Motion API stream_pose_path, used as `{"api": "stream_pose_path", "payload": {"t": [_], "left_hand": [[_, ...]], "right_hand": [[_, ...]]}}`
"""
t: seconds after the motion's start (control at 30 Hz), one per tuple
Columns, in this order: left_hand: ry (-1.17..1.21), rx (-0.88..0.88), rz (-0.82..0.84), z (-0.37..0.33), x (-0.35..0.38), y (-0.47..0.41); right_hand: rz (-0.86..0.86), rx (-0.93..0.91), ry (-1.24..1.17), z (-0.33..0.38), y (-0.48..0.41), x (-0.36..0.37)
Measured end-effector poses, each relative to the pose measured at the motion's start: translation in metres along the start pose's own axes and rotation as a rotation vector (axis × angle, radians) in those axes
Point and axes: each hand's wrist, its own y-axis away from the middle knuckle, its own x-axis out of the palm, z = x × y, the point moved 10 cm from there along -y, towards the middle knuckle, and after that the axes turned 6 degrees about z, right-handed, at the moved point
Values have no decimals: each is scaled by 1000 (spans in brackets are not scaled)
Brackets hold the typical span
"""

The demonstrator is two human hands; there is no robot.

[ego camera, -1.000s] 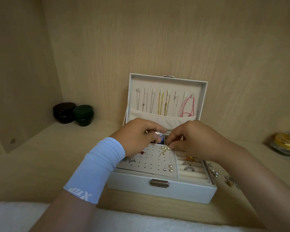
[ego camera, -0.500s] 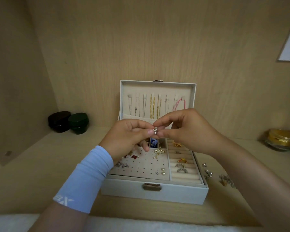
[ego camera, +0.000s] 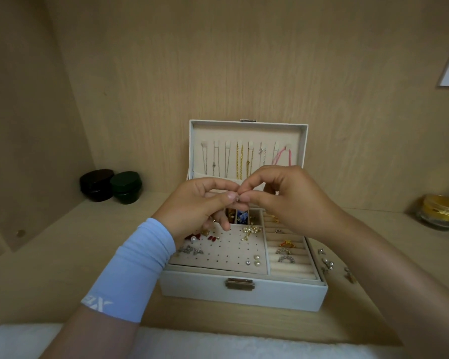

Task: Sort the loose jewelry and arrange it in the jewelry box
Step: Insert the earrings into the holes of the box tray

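Here, pinching a tiny shiny piece (ego camera: 237, 200) with both hands.
Held tight by left hand (ego camera: 200, 203) and right hand (ego camera: 288, 200), fingertips together, up above the open jewelry box (ego camera: 241, 292), with loose bits (ego camera: 327, 263) just beside it.

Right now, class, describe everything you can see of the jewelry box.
The box is pale grey, leather-like, lined in beige, and stands on a wooden shelf. Its lid stands open and upright, with chains hanging inside. Below lie a holed earring panel on the left, ring rolls on the right, and small compartments behind. A brass-coloured clasp sits in front.
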Motion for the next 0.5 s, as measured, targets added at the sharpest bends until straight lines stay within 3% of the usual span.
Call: {"api": "stream_pose_path", "payload": {"t": [0.3,0.5], "left_hand": [[-199,118,-18,-14,-11,4],[-170,128,13,-18,-16,11]], "right_hand": [[13,239,-387,-12,1,12],[-26,217,-507,-9,2,14]]}}
